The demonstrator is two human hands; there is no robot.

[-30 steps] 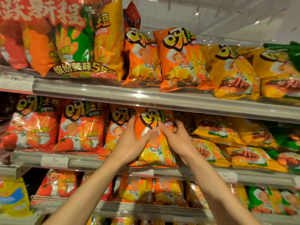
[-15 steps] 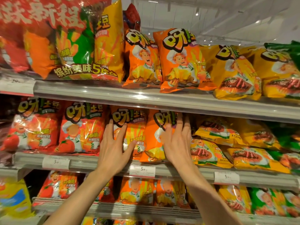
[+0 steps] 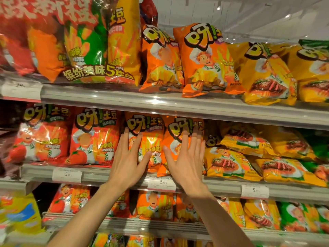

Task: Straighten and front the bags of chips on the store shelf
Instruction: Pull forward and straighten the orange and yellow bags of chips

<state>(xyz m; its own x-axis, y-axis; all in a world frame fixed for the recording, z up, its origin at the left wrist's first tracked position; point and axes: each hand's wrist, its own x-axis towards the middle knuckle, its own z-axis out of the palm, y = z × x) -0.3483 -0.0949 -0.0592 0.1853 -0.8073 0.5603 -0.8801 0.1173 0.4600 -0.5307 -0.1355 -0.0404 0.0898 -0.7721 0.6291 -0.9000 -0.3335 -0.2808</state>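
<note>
Both forearms up from below, near edge of view. Left hand (image 3: 127, 158) and right hand (image 3: 187, 161) now flat, fingers straight and spread, gripping nothing. A sec ago they pinched one bag between them; since then they let go, and the hands pat instead of hold.

Left palm lies on glossy orange foil chip bag w/ chef print (image 3: 145, 138), mid shelf. Right palm on its twin orange bag (image 3: 173, 139) just beside, bottom corner poking over grey metal shelf lip (image 3: 114, 176). Both logos face out, roughly upright; the two touch. Reads as: this pair nearly fronted, last press-back only.

Around: white price tag (image 3: 161, 183) under right wrist. Left, red-orange tomato-flavour bags (image 3: 94, 138) upright, tidy. Right, yellow steak-print bags (image 3: 229, 163) slumped flat, overlapping, prob. next job, and crowding the right orange bag's edge. Upper shelf: orange bag (image 3: 204, 59) leaning, overhanging the rail. Lower shelf bags partly hidden by arms.
</note>
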